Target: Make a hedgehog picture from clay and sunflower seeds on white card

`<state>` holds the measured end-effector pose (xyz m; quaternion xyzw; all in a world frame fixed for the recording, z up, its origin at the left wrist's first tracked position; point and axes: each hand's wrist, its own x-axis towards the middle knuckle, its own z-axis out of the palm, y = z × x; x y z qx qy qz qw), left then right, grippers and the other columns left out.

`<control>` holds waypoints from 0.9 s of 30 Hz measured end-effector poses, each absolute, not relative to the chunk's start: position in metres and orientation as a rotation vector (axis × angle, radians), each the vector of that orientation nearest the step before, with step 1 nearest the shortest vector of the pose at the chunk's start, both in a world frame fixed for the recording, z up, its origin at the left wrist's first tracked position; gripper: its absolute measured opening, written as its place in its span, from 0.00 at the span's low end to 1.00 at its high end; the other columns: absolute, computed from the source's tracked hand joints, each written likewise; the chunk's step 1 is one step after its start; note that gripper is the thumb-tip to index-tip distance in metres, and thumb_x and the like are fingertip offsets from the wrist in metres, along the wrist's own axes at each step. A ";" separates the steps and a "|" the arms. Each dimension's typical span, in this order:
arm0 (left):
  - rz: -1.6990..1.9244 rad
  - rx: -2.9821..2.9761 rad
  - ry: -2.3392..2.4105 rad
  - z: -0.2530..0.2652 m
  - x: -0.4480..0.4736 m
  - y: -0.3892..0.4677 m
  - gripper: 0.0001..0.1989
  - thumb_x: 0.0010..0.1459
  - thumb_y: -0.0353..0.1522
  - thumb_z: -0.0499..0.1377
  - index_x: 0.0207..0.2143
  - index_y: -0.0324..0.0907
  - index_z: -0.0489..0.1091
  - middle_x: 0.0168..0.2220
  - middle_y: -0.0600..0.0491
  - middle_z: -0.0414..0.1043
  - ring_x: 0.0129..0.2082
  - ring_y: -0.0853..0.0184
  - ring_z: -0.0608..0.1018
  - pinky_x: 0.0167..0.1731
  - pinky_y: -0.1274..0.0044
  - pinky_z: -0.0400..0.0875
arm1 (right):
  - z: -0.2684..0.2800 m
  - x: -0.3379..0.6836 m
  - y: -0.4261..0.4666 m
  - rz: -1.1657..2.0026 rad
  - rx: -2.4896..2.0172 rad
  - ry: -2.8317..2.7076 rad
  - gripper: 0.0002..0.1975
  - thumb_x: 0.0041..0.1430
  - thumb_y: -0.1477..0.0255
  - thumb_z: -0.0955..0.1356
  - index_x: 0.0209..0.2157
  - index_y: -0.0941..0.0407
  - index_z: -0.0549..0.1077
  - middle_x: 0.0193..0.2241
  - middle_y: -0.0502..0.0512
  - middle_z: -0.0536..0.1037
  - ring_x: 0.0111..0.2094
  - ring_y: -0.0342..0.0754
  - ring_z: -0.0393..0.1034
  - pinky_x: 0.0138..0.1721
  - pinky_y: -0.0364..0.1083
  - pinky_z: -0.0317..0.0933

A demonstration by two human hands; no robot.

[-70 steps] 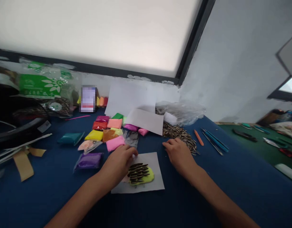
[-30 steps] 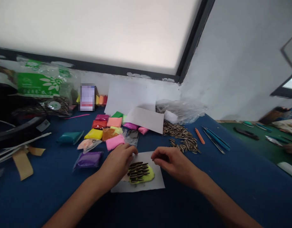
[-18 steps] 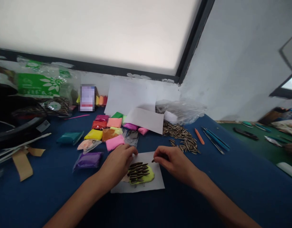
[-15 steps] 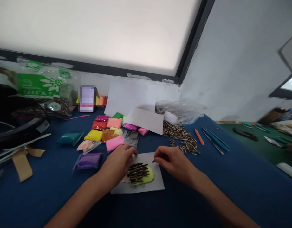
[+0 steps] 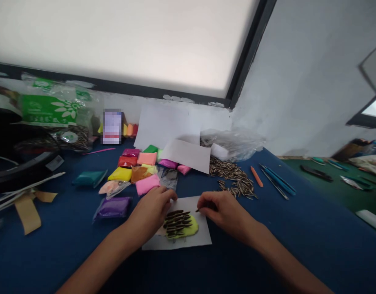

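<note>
My right hand [image 5: 216, 208] pinches one dark sunflower seed [image 5: 197, 210] between thumb and fingertips, just above the right side of a white paper sheet [image 5: 203, 239]. On the sheet lies a flattened piece of yellow-green clay [image 5: 192, 228]. Rows of dark striped sunflower seeds [image 5: 177, 222] cover its left and middle part, their tips pointing right. A pale patch shows at the clay's left edge. My left hand [image 5: 154, 208] rests at the sheet's upper left, beside the clay, with its fingers bent but apart and nothing seen in them; its fingertips are partly hidden.
Behind my right hand is a loose pile of sunflower seeds [image 5: 233, 175], near an orange stick [image 5: 256, 177] and blue tweezers [image 5: 278, 179]. Several colored clay packets [image 5: 120, 174] lie left. A seed bag [image 5: 50, 110] and a black headset-like object [image 5: 28, 167] stand far left.
My right hand has shifted slightly down and left with the seed, closer to the clay's upper right edge. My left hand stays put.
</note>
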<state>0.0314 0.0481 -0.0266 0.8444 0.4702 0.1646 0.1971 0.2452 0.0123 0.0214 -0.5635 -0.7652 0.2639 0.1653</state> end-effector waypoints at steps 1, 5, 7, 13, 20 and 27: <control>0.460 2.362 1.317 -0.027 0.031 0.048 0.13 0.59 0.24 0.50 0.39 0.43 0.72 0.40 0.49 0.73 0.41 0.58 0.74 0.41 0.68 0.67 | 0.021 0.245 0.012 0.740 -1.593 -2.194 0.09 0.53 0.83 0.68 0.30 0.56 0.77 0.28 0.48 0.78 0.29 0.42 0.69 0.30 0.40 0.58; 0.465 2.360 1.315 -0.028 0.031 0.049 0.13 0.59 0.24 0.50 0.40 0.44 0.72 0.39 0.49 0.73 0.41 0.59 0.74 0.41 0.69 0.67 | 0.018 0.245 0.011 0.693 -1.570 -2.203 0.11 0.52 0.85 0.67 0.30 0.56 0.78 0.29 0.49 0.79 0.30 0.43 0.70 0.33 0.41 0.59; 0.460 2.367 1.320 -0.029 0.031 0.049 0.13 0.59 0.24 0.50 0.39 0.44 0.72 0.39 0.49 0.73 0.41 0.59 0.74 0.40 0.69 0.67 | 0.018 0.244 0.010 0.696 -1.592 -2.176 0.10 0.53 0.83 0.67 0.30 0.56 0.78 0.27 0.49 0.79 0.28 0.42 0.70 0.31 0.41 0.59; 0.465 2.359 1.315 -0.028 0.031 0.049 0.13 0.59 0.24 0.50 0.40 0.43 0.72 0.39 0.49 0.73 0.42 0.59 0.74 0.41 0.69 0.67 | 0.018 0.239 0.008 0.711 -1.607 -2.143 0.09 0.53 0.82 0.67 0.29 0.56 0.78 0.26 0.49 0.79 0.28 0.43 0.70 0.29 0.41 0.58; 0.453 2.356 1.335 -0.027 0.032 0.049 0.13 0.59 0.24 0.50 0.39 0.44 0.72 0.39 0.49 0.73 0.42 0.59 0.74 0.42 0.69 0.67 | 0.014 0.235 0.007 0.658 -1.602 -2.203 0.07 0.54 0.80 0.68 0.30 0.56 0.78 0.29 0.50 0.80 0.31 0.44 0.72 0.32 0.41 0.59; 0.476 2.368 1.312 -0.029 0.031 0.049 0.13 0.59 0.23 0.50 0.39 0.43 0.72 0.39 0.49 0.74 0.41 0.60 0.74 0.41 0.69 0.67 | 0.014 0.233 0.006 0.614 -1.588 -2.231 0.06 0.56 0.80 0.68 0.30 0.57 0.77 0.30 0.51 0.79 0.31 0.45 0.72 0.33 0.42 0.60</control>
